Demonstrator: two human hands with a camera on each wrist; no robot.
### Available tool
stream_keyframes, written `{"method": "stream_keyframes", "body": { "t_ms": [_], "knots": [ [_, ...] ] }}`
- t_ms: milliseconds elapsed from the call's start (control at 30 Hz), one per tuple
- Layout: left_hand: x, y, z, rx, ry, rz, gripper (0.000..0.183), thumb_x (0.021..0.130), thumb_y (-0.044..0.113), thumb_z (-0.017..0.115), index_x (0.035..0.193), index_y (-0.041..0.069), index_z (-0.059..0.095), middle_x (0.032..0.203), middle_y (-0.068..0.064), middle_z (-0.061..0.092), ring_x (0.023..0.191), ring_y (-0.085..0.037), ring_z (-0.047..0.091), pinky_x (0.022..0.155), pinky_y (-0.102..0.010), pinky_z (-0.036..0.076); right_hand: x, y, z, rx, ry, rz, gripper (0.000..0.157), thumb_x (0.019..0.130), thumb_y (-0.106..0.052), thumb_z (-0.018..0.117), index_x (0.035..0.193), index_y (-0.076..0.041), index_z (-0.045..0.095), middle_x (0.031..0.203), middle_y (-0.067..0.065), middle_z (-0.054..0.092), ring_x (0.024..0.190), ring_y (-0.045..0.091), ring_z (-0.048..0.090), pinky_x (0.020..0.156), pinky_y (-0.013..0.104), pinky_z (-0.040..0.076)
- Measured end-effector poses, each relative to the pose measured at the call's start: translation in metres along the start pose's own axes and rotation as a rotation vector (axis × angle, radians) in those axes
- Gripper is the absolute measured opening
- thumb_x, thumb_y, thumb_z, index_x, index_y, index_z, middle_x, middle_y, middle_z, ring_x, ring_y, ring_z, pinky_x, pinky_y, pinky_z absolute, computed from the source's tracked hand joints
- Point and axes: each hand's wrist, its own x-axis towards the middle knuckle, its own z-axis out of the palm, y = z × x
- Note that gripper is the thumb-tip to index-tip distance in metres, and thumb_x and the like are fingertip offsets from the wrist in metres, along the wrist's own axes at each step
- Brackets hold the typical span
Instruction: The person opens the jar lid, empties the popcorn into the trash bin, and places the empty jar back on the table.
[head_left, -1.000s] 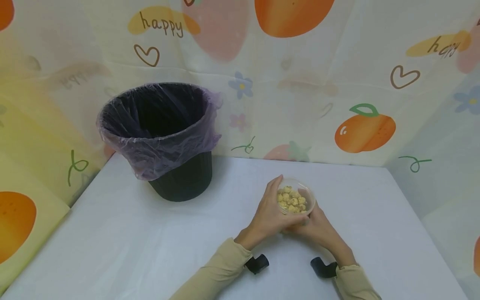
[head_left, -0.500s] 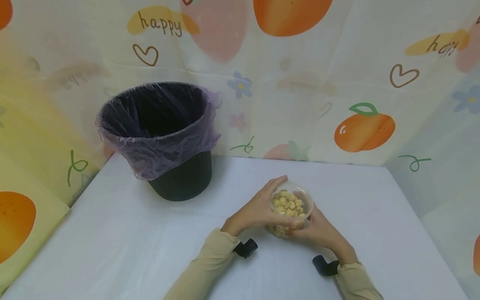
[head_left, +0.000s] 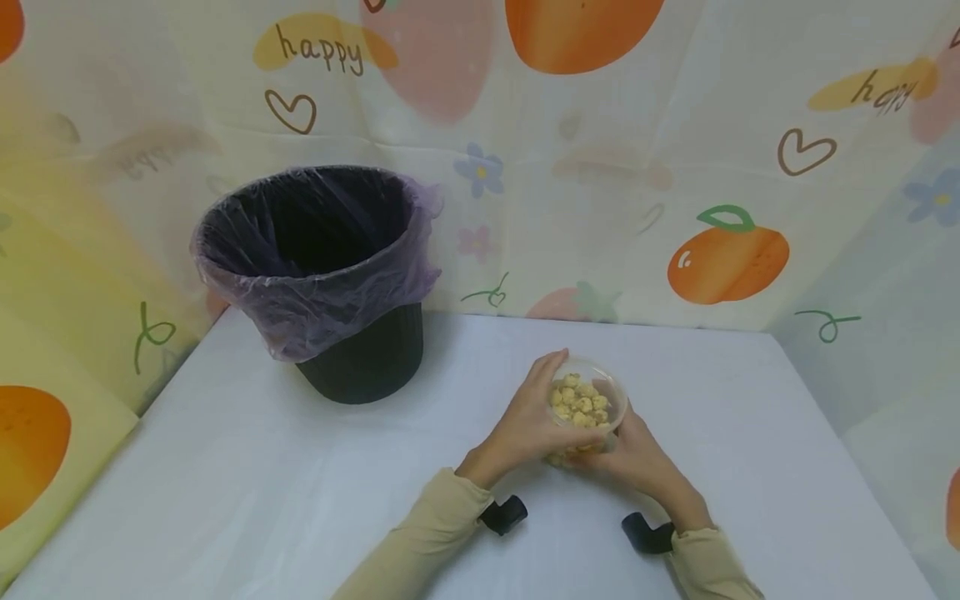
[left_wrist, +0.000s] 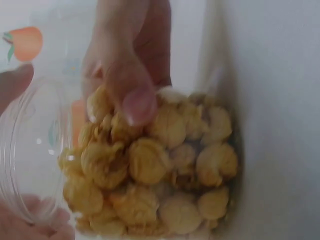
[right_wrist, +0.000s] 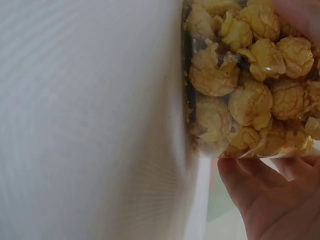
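A clear plastic jar (head_left: 621, 398), part filled with pale yellow popcorn (head_left: 577, 403), stands between both hands, its round top tilted a little toward the head camera. My left hand (head_left: 525, 425) grips it near the rim, the thumb across the near side. Lower on the right, my right hand (head_left: 647, 457) holds the jar's side. In the left wrist view the popcorn (left_wrist: 150, 165) shows through the wall below the bare upper part of the jar. In the right wrist view the jar's base is close to the white surface; whether it touches cannot be told.
A black bin (head_left: 367, 358) with a purple bag liner (head_left: 330, 308) folded over its rim stands at the back left of the white table (head_left: 247, 475). A fruit-printed curtain (head_left: 570, 192) hangs behind. Black curved pieces (head_left: 504, 515) sit at both wrists.
The jar and my left hand shifted left and toward the person, then partly back up and right. Both hands kept their hold. The bin has not moved.
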Motion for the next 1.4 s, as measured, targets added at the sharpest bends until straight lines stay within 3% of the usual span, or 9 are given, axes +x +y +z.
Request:
{"method": "stream_keyframes", "body": {
  "t_ms": [200, 467, 700, 900, 1167, 1400],
  "knots": [
    [-0.003, 0.007, 0.005, 0.066, 0.062, 0.000, 0.115, 0.068, 0.039, 0.091, 0.158, 0.015, 0.023, 0.160, -0.005, 0.028, 0.144, -0.026, 0.036, 0.116, -0.051, 0.035, 0.001, -0.001, 0.002, -0.026, 0.018, 0.020, 0.115, 0.070, -0.034, 0.089, 0.155, -0.003, 0.019, 0.158, 0.021, 0.031, 0.143, 0.038, 0.036, 0.111, 0.064, 0.034],
    [-0.005, 0.009, 0.005, 0.101, 0.060, 0.012, 0.114, 0.071, 0.042, 0.088, 0.158, 0.016, 0.020, 0.161, -0.007, 0.026, 0.146, -0.026, 0.034, 0.116, -0.052, 0.035, 0.001, -0.003, 0.002, -0.013, 0.018, 0.026, 0.117, 0.069, -0.033, 0.090, 0.155, -0.003, 0.018, 0.158, 0.022, 0.030, 0.144, 0.039, 0.034, 0.111, 0.063, 0.034],
    [-0.005, 0.008, 0.004, 0.074, 0.078, 0.016, 0.112, 0.071, 0.041, 0.088, 0.158, 0.016, 0.022, 0.161, -0.004, 0.027, 0.143, -0.024, 0.037, 0.114, -0.052, 0.037, 0.001, -0.004, 0.003, -0.014, 0.020, 0.035, 0.116, 0.068, -0.032, 0.091, 0.155, -0.003, 0.018, 0.158, 0.022, 0.030, 0.143, 0.039, 0.035, 0.112, 0.063, 0.034],
    [-0.002, 0.015, -0.003, 0.054, 0.119, -0.033, 0.109, 0.071, 0.044, 0.087, 0.156, 0.015, 0.025, 0.159, -0.003, 0.030, 0.141, -0.027, 0.039, 0.113, -0.052, 0.038, 0.001, -0.002, 0.003, -0.047, 0.026, 0.035, 0.115, 0.068, -0.033, 0.091, 0.153, -0.004, 0.020, 0.155, 0.023, 0.033, 0.142, 0.039, 0.036, 0.113, 0.064, 0.032],
    [0.002, 0.007, -0.015, 0.067, 0.015, -0.142, 0.110, 0.073, 0.053, 0.083, 0.158, 0.018, 0.022, 0.160, -0.003, 0.029, 0.143, -0.026, 0.038, 0.114, -0.053, 0.036, 0.000, -0.002, 0.003, -0.043, 0.027, 0.016, 0.118, 0.068, -0.031, 0.091, 0.155, -0.005, 0.017, 0.155, 0.022, 0.035, 0.142, 0.042, 0.036, 0.112, 0.065, 0.032],
    [0.002, 0.003, -0.032, 0.122, -0.080, -0.191, 0.105, 0.075, 0.059, 0.078, 0.157, 0.019, 0.025, 0.159, -0.003, 0.031, 0.144, -0.024, 0.034, 0.113, -0.055, 0.037, 0.000, -0.004, 0.002, -0.041, 0.014, 0.017, 0.120, 0.069, -0.032, 0.091, 0.156, -0.006, 0.014, 0.154, 0.021, 0.033, 0.142, 0.040, 0.036, 0.112, 0.065, 0.032]
  ]
}}
